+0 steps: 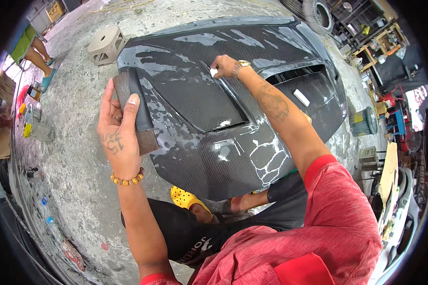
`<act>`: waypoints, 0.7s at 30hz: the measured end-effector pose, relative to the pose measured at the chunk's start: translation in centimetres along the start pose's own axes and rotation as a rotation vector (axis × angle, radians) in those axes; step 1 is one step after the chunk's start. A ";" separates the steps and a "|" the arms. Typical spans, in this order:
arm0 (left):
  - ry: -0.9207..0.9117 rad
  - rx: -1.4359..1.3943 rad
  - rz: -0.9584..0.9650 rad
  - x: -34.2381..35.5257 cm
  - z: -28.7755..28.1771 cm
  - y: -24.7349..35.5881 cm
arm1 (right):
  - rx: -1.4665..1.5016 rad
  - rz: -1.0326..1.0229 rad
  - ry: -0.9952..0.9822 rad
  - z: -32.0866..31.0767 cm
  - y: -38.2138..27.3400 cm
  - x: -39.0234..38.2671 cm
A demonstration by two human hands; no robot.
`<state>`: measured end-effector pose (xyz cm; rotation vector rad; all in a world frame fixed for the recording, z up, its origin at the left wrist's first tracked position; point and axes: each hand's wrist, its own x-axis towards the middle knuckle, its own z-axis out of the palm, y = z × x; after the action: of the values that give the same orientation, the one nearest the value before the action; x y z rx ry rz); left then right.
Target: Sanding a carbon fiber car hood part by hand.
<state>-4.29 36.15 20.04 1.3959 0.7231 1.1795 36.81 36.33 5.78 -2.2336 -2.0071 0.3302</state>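
My left hand (119,114) is raised at the hood's left side. Its fingers and thumb grip a folded sheet of sandpaper (137,102), dark grey on one face and brown on the other. Farther off, my right hand (223,65) is closed on a small white piece (214,72), mostly covered by the fingers; its kind is not clear. That hand is over a glossy black carbon-fibre car hood (195,107), at the raised ridge in its middle. Wet-looking patches and white streaks mark the hood. A white block (301,98) lies on it beside the right vent.
A beige plastic stool (104,45) stands at the hood's far left corner. Someone in green shorts (23,46) is at the far left. To the right are a bucket (364,121), tyres (317,16) and cluttered shelves (390,42). My yellow clog (188,199) is by the near edge.
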 end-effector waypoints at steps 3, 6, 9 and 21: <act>0.015 0.039 0.009 -0.2 0.3 0.1 | 0.017 0.028 -0.109 0.1 -0.2 -3.4; -0.023 -0.025 0.021 -0.5 0.6 -1.4 | 0.051 -0.062 -0.051 0.6 1.4 -9.0; -0.018 -0.017 0.015 0.3 0.2 -1.6 | 0.110 -0.029 0.008 0.2 1.6 -14.0; -0.037 0.024 0.022 5.3 -6.2 -4.1 | 0.024 0.256 0.141 1.2 0.5 -23.4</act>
<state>-7.59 43.98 16.73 1.4450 0.6990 1.1623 34.73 12.99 6.35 -2.4272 -1.6439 0.2116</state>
